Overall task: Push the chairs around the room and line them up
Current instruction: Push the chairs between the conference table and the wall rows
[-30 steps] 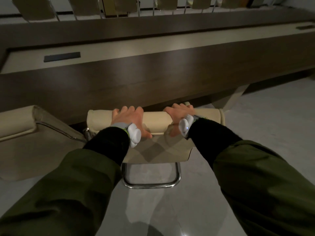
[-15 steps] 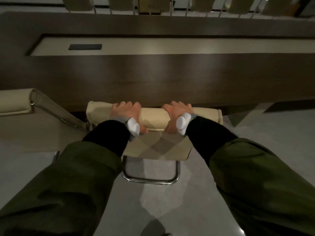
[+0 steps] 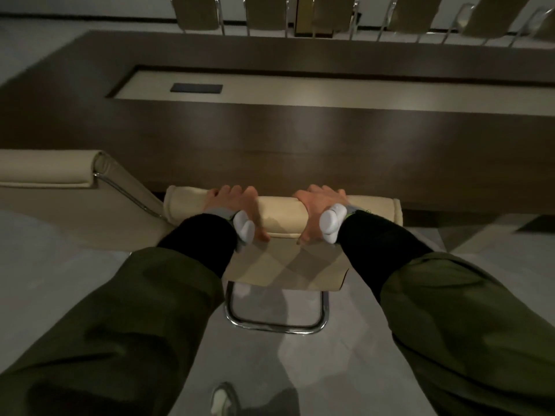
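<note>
Long dark wood desk (image 3: pixel 300 151) fills my head view side to side, with a pale inlay strip along its middle and a small black panel (image 3: pixel 196 88) set into that strip at the left. Grey floor (image 3: pixel 300 370) under everything nearer me. Row of far chairs (image 3: pixel 300 13) lines the desk's far side, only backs and chrome legs showing, cut off by the top edge. Near side: neighbour chair (image 3: pixel 60 202), cream, at the left, its backrest top rolled over a chrome tube, just beside the one I'm on. Target chair (image 3: pixel 282 211), same cream type, sits centre, tucked close against the desk's near edge; can't tell if it touches, the gap is in shadow. Its chrome base loop (image 3: pixel 276 324) rests on the floor below the backrest. Both olive sleeves over black cuffs reach in from the bottom corners. Left hand (image 3: pixel 237 205) grips the rolled backrest top, fingers curled over the far side, thumb on the near side. Right hand (image 3: pixel 318 205) grips the same roll the same way, further right. White wrist device on each wrist. Tip of a light shoe (image 3: pixel 222 400) at the bottom edge.
</note>
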`<state>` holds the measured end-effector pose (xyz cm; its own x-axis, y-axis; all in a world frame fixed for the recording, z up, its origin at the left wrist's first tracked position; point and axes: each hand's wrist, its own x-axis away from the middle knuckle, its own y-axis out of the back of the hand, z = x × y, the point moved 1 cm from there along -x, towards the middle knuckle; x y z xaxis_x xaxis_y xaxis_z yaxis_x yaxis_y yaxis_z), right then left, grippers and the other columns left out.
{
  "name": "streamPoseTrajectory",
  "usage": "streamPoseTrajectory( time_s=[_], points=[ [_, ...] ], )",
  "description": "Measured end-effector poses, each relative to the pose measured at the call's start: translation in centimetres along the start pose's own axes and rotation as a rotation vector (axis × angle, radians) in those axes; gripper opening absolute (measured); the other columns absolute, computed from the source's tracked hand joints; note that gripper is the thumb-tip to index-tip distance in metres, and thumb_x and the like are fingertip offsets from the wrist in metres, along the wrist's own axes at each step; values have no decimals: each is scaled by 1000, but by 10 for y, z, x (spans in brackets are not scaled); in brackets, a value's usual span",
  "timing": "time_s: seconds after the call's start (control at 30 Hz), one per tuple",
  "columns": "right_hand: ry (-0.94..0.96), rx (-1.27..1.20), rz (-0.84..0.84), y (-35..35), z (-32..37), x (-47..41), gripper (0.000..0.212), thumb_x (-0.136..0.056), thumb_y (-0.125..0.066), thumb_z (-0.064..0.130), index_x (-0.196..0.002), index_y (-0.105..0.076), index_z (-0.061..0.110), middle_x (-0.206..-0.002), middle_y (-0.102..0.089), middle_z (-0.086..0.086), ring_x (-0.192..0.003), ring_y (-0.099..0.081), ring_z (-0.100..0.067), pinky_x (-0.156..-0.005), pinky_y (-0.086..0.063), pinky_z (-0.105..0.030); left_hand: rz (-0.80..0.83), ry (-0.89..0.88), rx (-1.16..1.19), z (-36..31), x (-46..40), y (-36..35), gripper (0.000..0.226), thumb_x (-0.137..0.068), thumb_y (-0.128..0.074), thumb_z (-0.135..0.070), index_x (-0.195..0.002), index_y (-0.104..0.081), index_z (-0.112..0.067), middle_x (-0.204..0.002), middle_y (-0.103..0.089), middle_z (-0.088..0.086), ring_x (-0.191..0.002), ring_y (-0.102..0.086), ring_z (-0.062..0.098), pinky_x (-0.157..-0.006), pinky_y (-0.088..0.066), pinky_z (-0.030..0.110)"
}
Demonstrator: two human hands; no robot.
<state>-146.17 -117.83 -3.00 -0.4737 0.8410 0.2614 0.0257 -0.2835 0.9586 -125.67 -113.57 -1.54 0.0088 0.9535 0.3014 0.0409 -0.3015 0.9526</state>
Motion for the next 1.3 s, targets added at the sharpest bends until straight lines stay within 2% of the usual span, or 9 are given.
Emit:
streamPoseTrajectory(
  time_s=[0.2, 0.33, 0.43, 0.63, 0.77, 0.83, 0.93, 1.07, 1.3],
  points=[
    [-20, 50, 25, 14, -27, -20, 83, -42, -83, 62, -115, -47, 48, -104, -47, 9, -105, -52, -26, -85, -34, -48, -61, -25, 10, -17, -26, 4, 81, -53, -79, -73, -109, -41, -29, -119, -52, 3, -118, -46, 31, -100, -31, 52],
    [-30, 112, -1, 18, -44, -39, 85, -38, -77, 69, -116, -46, 49, -102, -49, 10, -101, -54, -25, -80, -31, -40, -62, -37, 32, -24, -46, 8, 77, -57, -77, -72, -110, -40, -30, -121, -50, 3, -119, -44, 31, -99, -30, 53],
    [-31, 125, -4, 22, -52, -55, 87, -39, -75, 71, -118, -45, 49, -100, -43, 10, -103, -50, -24, -81, -30, -39, -83, -31, 29, -23, -62, 11, 78, -56, -75, -74, -110, -40, -31, -121, -50, 2, -119, -44, 31, -101, -30, 53],
    [-16, 101, -20, 32, -55, -86, 84, -43, -77, 64, -119, -47, 47, -104, -45, 8, -102, -49, -24, -79, -26, -38, -76, -13, 41, -9, -91, 22, 83, -54, -74, -76, -118, -44, -32, -124, -50, 2, -121, -44, 31, -105, -30, 55],
    [-31, 60, -24, 32, -54, -112, 78, -37, -72, 64, -109, -45, 50, -99, -48, 10, -99, -52, -25, -77, -26, -39, -47, -10, 25, 5, -115, 30, 96, -53, -74, -79, -129, -43, -29, -134, -48, 5, -128, -41, 34, -110, -25, 58],
    [-27, 29, -5, 35, -49, -123, 78, -38, -76, 60, -109, -45, 51, -100, -46, 10, -103, -50, -25, -82, -30, -43, -27, -8, 12, 15, -126, 35, 102, -52, -76, -79, -134, -43, -28, -137, -47, 6, -130, -40, 35, -111, -24, 59],
    [-27, 5, 28, 39, -41, -136, 84, -44, -84, 53, -119, -46, 47, -109, -46, 5, -108, -46, -26, -85, -28, -44, -20, 1, -20, 29, -134, 40, 101, -52, -77, -79, -133, -43, -28, -135, -47, 6, -128, -41, 35, -110, -26, 57],
    [-49, -3, 24, 35, -36, -132, 81, -38, -83, 55, -111, -48, 47, -97, -46, 8, -96, -47, -22, -80, -26, -41, -29, -17, -20, 31, -129, 36, 99, -51, -76, -80, -130, -44, -30, -130, -48, 6, -126, -43, 36, -108, -28, 56],
    [-88, 62, -133, 23, -27, -105, 81, -48, -81, 38, -119, -42, 43, -97, -39, 6, -93, -45, -23, -78, -25, -38, -100, -50, -16, 30, -109, 28, 94, -51, -81, -74, -126, -45, -30, -127, -49, 5, -122, -45, 35, -106, -31, 54]
  ],
)
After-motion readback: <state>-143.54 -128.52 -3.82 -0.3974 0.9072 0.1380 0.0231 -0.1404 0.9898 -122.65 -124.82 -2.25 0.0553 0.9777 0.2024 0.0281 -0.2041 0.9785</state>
